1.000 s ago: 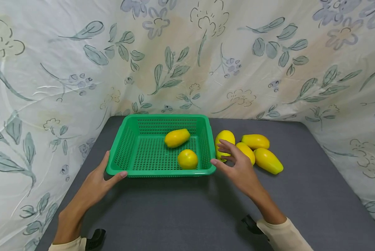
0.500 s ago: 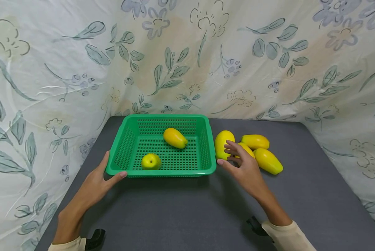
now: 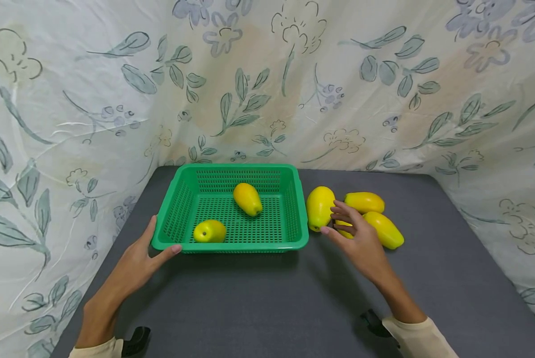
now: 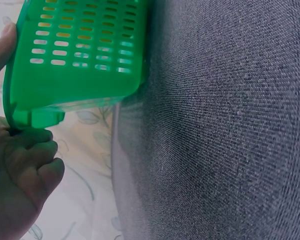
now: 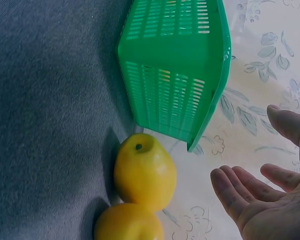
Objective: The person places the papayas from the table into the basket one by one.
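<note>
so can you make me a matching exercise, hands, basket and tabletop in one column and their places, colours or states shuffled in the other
1 left hand
2 right hand
3 basket
4 tabletop

A open, holding nothing, near the loose yellow fruits
B dark grey
C holding the basket at its near left corner
D green, with two yellow fruits inside

Pairs: 1-C, 2-A, 3-D, 4-B
</note>
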The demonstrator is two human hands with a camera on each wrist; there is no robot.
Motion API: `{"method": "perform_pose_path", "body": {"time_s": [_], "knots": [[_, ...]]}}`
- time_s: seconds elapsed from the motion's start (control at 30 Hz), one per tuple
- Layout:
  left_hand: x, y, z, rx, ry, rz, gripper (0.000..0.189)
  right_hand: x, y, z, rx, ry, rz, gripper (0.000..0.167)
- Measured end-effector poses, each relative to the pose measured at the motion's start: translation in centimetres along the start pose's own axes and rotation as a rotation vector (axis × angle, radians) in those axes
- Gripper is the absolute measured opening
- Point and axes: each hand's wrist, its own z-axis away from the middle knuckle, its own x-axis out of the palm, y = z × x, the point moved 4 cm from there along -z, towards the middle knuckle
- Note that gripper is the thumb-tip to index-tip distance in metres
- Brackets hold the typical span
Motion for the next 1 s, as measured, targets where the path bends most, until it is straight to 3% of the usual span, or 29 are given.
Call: {"method": "perform_pose_path", "body": {"time_s": [1.0], "knots": [[0.2,-0.2,0.1,0.006,0.007,-0.008,0.112,-3.0,2.2,1.2,0.013,0.092,0.076,0.071]]}}
